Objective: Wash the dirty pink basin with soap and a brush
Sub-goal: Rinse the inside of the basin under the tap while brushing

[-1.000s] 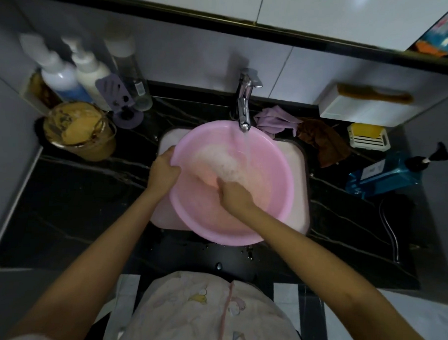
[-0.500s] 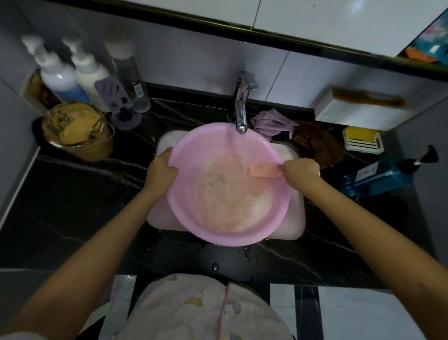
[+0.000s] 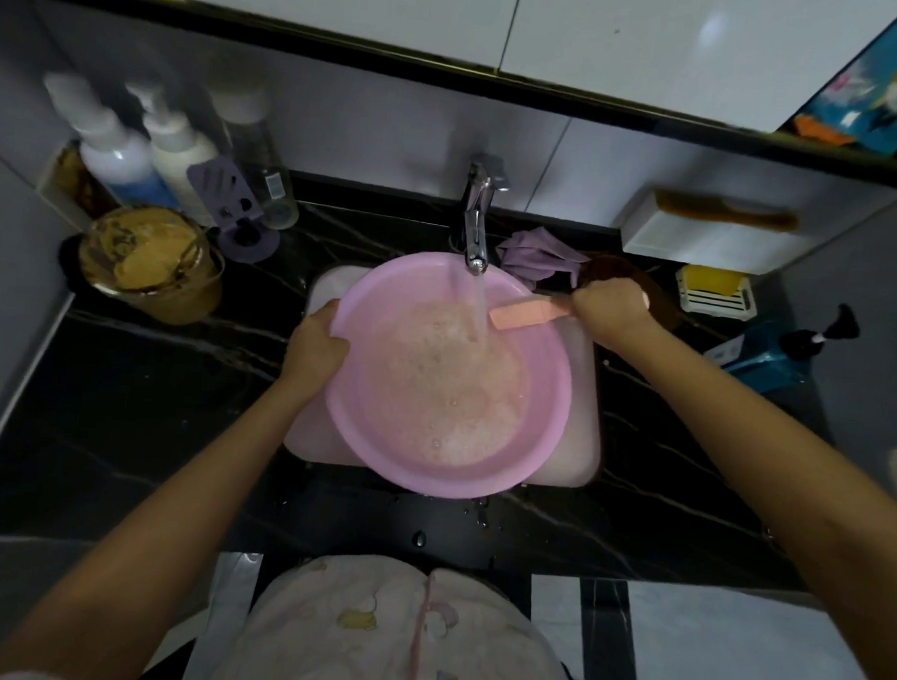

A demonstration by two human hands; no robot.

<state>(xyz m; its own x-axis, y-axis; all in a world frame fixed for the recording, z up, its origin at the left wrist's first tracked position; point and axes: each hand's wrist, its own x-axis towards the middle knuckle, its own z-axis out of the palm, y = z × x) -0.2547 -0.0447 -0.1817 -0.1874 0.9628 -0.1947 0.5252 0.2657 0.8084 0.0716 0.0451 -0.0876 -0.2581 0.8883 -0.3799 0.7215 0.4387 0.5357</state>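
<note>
— Where's the basin [image 3: 551,421]?
— In the sink [image 3: 583,443], under the running tap [image 3: 476,228], with suds inside. The left hand [image 3: 315,341] has a tight grip on the left rim, probably to steady it.
— And the brush [image 3: 527,315]?
— The right hand [image 3: 610,305] has its grip closed on the handle over the far-right rim, likely rinsing it. Cloths [image 3: 535,256] crowd behind, so the free room lies inward.

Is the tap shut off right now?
No, a stream of water runs from the tap into the foamy pink basin.
</note>
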